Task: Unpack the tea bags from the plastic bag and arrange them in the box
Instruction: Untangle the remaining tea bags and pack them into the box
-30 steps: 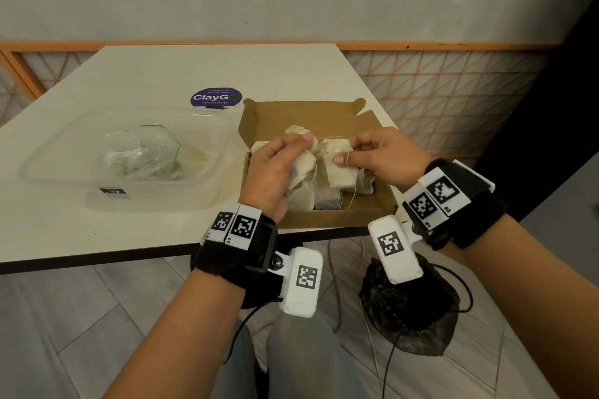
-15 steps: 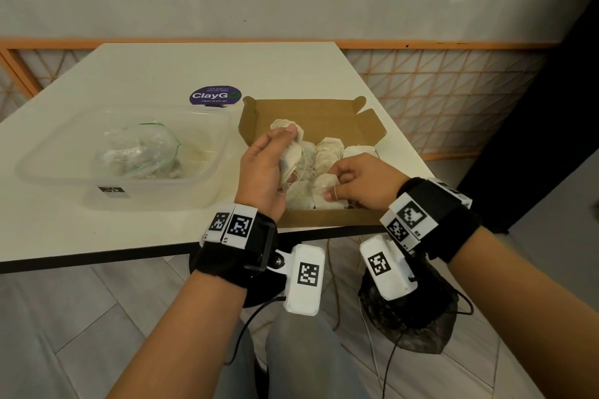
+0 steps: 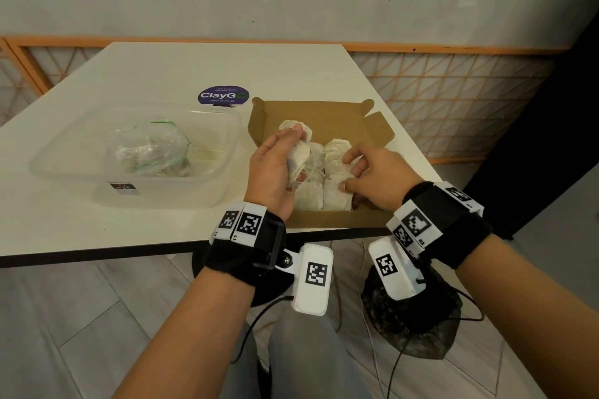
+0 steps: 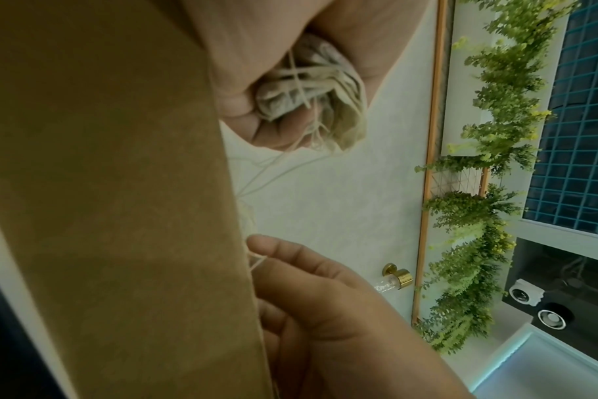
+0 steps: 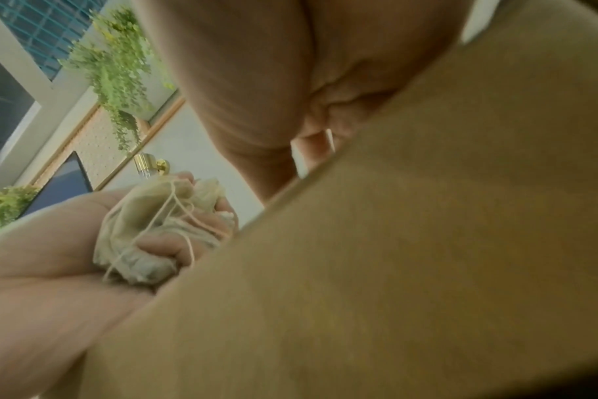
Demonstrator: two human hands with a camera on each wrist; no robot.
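An open cardboard box (image 3: 324,113) stands at the table's near right edge, with several tea bags (image 3: 311,196) laid in rows inside. My left hand (image 3: 291,155) hovers over the box's left side and grips a bunch of tea bags (image 4: 311,89) whose strings dangle. My right hand (image 3: 348,172) reaches into the box's right side, thumb and curled fingers on either side of a tea bag (image 3: 337,172); a string crosses its thumb. The plastic bag (image 3: 152,152), clear with a green zip line, lies crumpled in a clear tub (image 3: 64,178) to the left.
A purple round sticker (image 3: 223,95) lies on the white table (image 3: 194,65) behind the box. The box's near wall (image 5: 427,243) fills much of both wrist views. A dark bag (image 3: 411,324) and cables lie on the floor under the table edge.
My right hand has come down from mid-air into the box with its tea bag, and its fingers have spread wider. The left hand stayed over the box's left side, still gripping its bunch.
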